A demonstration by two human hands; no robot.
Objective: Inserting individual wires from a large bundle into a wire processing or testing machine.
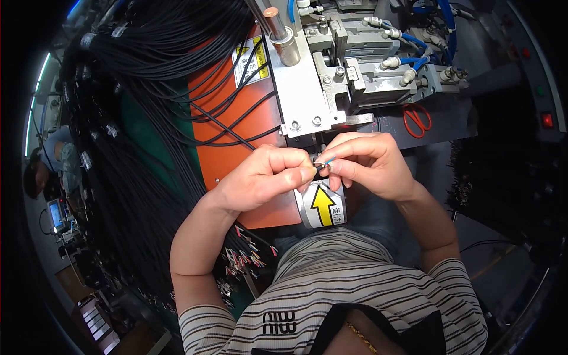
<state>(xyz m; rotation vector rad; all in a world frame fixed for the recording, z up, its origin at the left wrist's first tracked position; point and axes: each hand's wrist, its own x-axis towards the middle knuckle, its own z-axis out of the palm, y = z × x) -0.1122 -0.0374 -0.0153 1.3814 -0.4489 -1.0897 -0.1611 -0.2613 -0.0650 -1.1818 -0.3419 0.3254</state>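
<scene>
Big black cable bundle (148,118) fills the left, metal press fixture (331,77) right above the hands. Left hand (260,180) and right hand (370,165) both pinch 1 stripped cable end (322,165) between them, just below the fixture. Risk – thin wires could slip or splay if the pinch loosens. Little room – fixture edge close above, torso close below.

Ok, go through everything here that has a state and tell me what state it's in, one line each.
Left hand: closed in a pinch on the cable end.
Right hand: fingertips pinched on the cable end's thin wires.
Cable end: stripped, coloured wires fanned out, held between both hands.
Black cable bundle: hanging loose across the orange panel.
Red scissors: lying closed on the machine.
</scene>
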